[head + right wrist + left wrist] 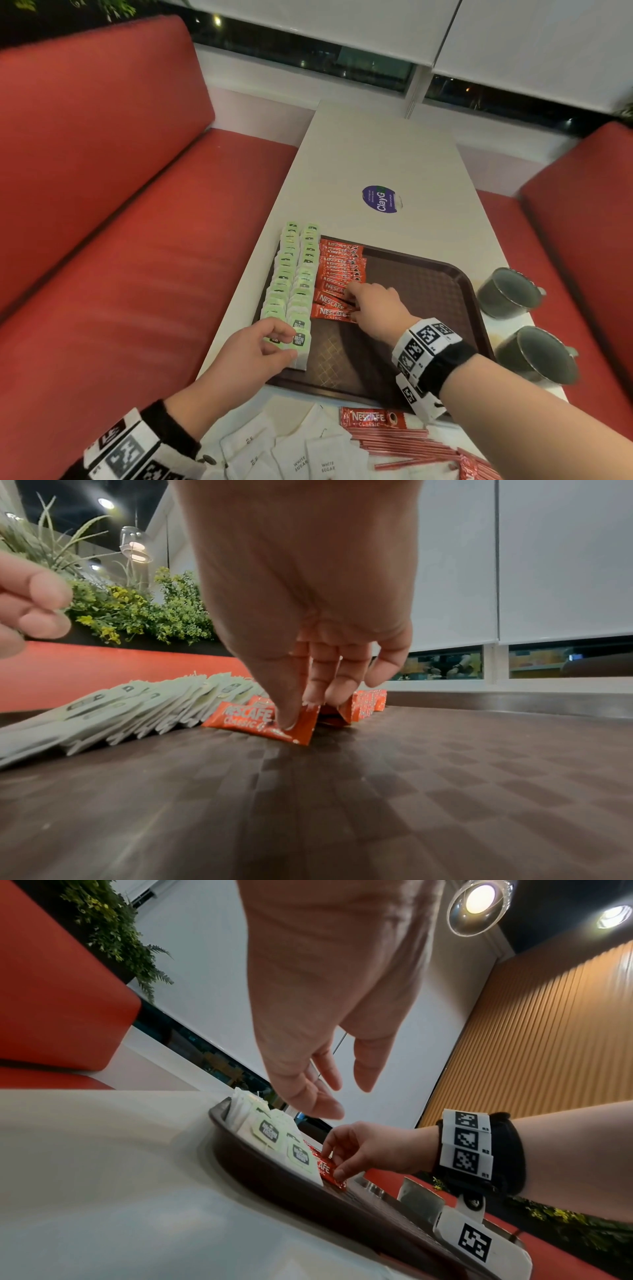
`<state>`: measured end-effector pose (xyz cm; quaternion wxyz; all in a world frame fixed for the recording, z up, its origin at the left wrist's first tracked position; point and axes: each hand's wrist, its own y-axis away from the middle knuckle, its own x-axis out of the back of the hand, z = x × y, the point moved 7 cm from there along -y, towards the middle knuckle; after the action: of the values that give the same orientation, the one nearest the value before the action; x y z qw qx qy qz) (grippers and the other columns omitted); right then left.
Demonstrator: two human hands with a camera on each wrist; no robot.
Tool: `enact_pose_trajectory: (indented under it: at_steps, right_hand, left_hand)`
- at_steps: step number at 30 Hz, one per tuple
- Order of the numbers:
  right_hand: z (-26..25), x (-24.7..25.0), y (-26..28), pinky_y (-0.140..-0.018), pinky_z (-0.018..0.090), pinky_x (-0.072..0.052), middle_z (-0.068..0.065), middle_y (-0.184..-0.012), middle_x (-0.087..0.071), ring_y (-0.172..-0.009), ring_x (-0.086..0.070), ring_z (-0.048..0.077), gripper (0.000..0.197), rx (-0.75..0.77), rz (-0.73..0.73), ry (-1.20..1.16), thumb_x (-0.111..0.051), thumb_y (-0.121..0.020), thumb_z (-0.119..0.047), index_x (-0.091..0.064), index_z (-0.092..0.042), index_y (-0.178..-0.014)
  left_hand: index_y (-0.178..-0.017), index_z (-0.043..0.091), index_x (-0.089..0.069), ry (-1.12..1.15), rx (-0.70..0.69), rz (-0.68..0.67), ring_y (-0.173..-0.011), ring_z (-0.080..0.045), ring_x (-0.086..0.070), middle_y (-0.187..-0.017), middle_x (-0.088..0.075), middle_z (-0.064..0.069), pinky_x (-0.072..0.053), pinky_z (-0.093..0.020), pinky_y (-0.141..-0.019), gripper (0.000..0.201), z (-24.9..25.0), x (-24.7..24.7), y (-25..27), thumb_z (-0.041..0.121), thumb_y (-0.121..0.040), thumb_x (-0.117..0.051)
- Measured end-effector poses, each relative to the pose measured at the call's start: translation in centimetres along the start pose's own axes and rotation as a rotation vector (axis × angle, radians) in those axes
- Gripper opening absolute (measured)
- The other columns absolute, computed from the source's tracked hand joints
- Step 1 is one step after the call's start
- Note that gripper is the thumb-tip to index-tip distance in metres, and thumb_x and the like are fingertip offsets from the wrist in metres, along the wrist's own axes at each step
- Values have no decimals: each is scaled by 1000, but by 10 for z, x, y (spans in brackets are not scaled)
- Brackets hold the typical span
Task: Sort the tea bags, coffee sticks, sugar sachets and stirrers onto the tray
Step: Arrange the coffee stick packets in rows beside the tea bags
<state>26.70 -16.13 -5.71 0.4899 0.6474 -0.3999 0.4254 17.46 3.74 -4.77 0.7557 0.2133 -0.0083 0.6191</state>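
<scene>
Right wrist view: right hand [301,631] with thumb and fingertips [316,693] pinching the nearest coffee stick [263,722], marked "NESCAFE CLASSIC", on the tray [377,791]. Head view alone shows left hand [255,349], fingers loosely curled and holding nothing, just beside the tea bags [291,274], with "WHITE SUGAR" sachets [308,459] below both wrists.

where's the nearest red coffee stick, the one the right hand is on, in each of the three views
Head: the coffee stick lies left of centre on the tray, under the right hand.
Left wrist: lower centre, under the right hand's fingertips.
Right wrist: centre, under the fingertips.
Shared landmark: the rows of green tea bags beside it.
</scene>
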Motion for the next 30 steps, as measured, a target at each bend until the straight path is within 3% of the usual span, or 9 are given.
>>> enact_pose_trajectory:
  at_steps: [3,6,8,14,19,24,26,30]
  right_hand:
    - [6,-4,-3,-96,38,-39,-5,-98,-58,-99,-56,20,9,-46,-77,-81,-59,-90,-19,-56,-26,-96]
    - [15,-6,-3,-87,31,-47,-9,-88,-54,-92,-57,17,21,-68,-134,-216,-66,-86,-17,-53,-30,-75]
    - [19,-4,-2,-83,27,-47,-7,-89,-57,-91,-58,15,21,-72,-155,-237,-68,-85,-17,-56,-29,-73]
    - [32,-2,-5,-75,23,-42,-6,-86,-59,-86,-58,14,20,-117,-119,-239,-68,-86,-18,-57,-27,-72]
    - [27,-2,-12,-85,32,-51,-4,-93,-60,-90,-60,17,19,-153,-66,-221,-67,-87,-22,-55,-28,-73]
    - [17,1,-16,-90,36,-48,-2,-101,-61,-96,-59,19,3,-142,-48,-122,-57,-92,-23,-60,-24,-90]
    - [14,3,-15,-89,35,-47,-1,-105,-60,-98,-58,21,8,-138,-22,-72,-55,-93,-24,-60,-22,-99]
    - [12,2,-13,-89,37,-48,0,-108,-58,-97,-58,21,11,-128,-8,-23,-52,-94,-25,-58,-20,-102]
  left_hand:
    - [-93,24,-63,4,-3,1,-58,2,-58,-98,-64,6,-46,-14,-61,18,1,0,1,9,-84,-69]
    - [-94,24,-64,-6,-9,7,-59,1,-57,-98,-64,6,-45,-14,-62,17,2,2,1,11,-84,-69]
    - [-93,25,-64,-15,-9,11,-59,0,-57,-96,-65,6,-45,-14,-61,17,1,4,1,11,-84,-70]
    - [-92,23,-64,-11,0,9,-58,-1,-56,-93,-66,5,-43,-12,-60,16,0,0,1,11,-84,-69]
    - [-92,24,-64,-8,-1,0,-61,-3,-57,-97,-66,6,-45,-12,-60,17,2,-3,0,11,-84,-69]
    - [-92,25,-64,-10,-8,3,-60,1,-57,-97,-65,7,-48,-18,-67,18,3,1,1,10,-83,-70]
    - [-92,25,-64,-3,-4,7,-60,2,-57,-97,-65,6,-51,-24,-72,19,2,3,2,10,-83,-70]
    - [-93,24,-64,8,-1,5,-59,3,-57,-97,-65,5,-50,-22,-71,19,0,2,2,9,-83,-70]
